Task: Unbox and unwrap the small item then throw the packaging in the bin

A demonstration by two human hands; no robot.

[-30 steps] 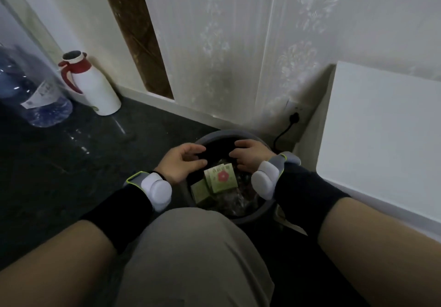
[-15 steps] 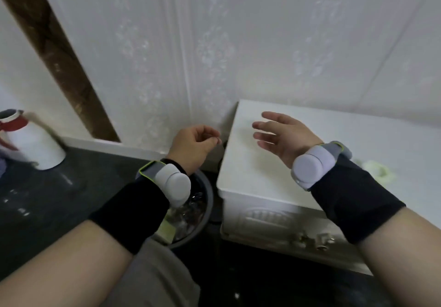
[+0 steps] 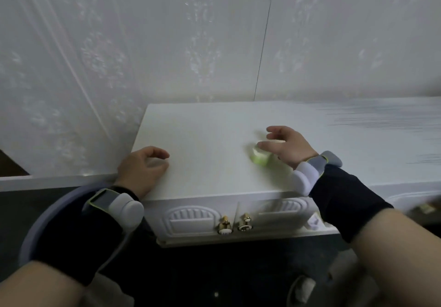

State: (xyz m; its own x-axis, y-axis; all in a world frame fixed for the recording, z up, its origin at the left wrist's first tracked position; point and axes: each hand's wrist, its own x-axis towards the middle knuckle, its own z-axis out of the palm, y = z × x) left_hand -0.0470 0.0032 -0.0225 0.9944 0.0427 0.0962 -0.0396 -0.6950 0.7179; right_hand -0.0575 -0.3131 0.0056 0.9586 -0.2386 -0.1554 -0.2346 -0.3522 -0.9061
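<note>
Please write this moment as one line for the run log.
stage: reaching item | left hand: open, on white cabinet top | right hand: open over small green item | bin: lower left

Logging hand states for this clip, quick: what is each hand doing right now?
Left hand: loosely curled, empty, resting at the cabinet top's left edge.
Right hand: open, fingers spread over the small green item; not closed on it.

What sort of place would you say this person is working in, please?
Probably a room in a home. A white cabinet with carved doors and brass knobs stands against a patterned wall, and a bin sits on the dark floor beside it.
</note>
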